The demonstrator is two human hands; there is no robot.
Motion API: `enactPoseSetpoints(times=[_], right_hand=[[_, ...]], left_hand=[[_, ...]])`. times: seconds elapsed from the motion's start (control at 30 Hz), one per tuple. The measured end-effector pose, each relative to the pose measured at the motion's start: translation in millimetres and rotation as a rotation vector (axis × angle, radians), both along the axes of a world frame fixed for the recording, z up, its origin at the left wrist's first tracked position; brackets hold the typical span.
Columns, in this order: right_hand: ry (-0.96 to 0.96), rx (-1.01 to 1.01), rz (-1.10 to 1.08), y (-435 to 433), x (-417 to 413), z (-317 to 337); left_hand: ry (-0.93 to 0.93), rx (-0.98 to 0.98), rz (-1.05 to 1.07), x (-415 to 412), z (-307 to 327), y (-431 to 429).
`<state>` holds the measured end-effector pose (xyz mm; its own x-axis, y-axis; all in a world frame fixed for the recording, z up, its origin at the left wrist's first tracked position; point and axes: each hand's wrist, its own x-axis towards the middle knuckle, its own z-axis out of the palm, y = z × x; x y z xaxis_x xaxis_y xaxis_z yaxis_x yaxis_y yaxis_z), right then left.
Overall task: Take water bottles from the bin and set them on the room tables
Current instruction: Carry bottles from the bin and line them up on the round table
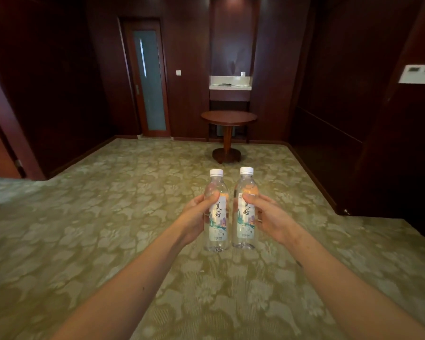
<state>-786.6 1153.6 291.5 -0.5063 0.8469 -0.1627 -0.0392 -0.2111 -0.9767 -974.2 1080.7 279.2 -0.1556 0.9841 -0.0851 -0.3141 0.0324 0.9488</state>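
My left forearm [133,290] and right forearm [341,278] reach out from the bottom of the view and meet in front of me. Each ends in a full bottle. My left hand [194,217] wraps round the left bottle [217,223], thumb across the top of the label and fingers curled behind. My right hand [271,218] grips the right bottle [246,217] the same way. Both bottles stand upright, white caps on, side by side and almost touching, held in the air above the carpet [96,229].

The bin is not in view, so I judge the picking up done and the carrying under way. Straight ahead, well apart from me across open floor, stands a round table [228,116] on a single pedestal against the dark wood wall. Behind and above it is a white ledge [230,87] with small items I cannot make out, and to the left a glass-panelled door [149,79].

The next move, as I see it, calls for walking to that table and keeping the bottles level. Then I lower each base flat onto the top, well in from the rim, before loosening my fingers. Set down too close together, one could knock the other over.
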Motion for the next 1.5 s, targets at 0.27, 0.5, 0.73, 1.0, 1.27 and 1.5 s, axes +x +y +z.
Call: enactPoseSetpoints(times=[0.27, 0.5, 0.73, 1.0, 1.27, 1.5], right_hand=[[-0.022, 0.028, 0.079, 205, -36, 18], [-0.045, 0.035, 0.098, 375, -86, 6], [-0.021, 0.102, 0.087, 557, -167, 18], [-0.003, 0.083, 0.048, 735, -235, 23], [-0.008, 0.067, 0.072, 931, -314, 9], [0.002, 0.081, 0.104, 1119, -380, 27]], left_hand=[[-0.037, 0.003, 0.095, -35, 13, 190], [-0.047, -0.004, 0.121, -91, -5, 358], [-0.004, 0.029, 0.083, -172, 6, 552], [0.009, 0.017, 0.060, -248, 14, 732], [0.035, 0.024, 0.109, -316, -2, 925], [0.010, 0.031, 0.141, -374, 15, 1111]])
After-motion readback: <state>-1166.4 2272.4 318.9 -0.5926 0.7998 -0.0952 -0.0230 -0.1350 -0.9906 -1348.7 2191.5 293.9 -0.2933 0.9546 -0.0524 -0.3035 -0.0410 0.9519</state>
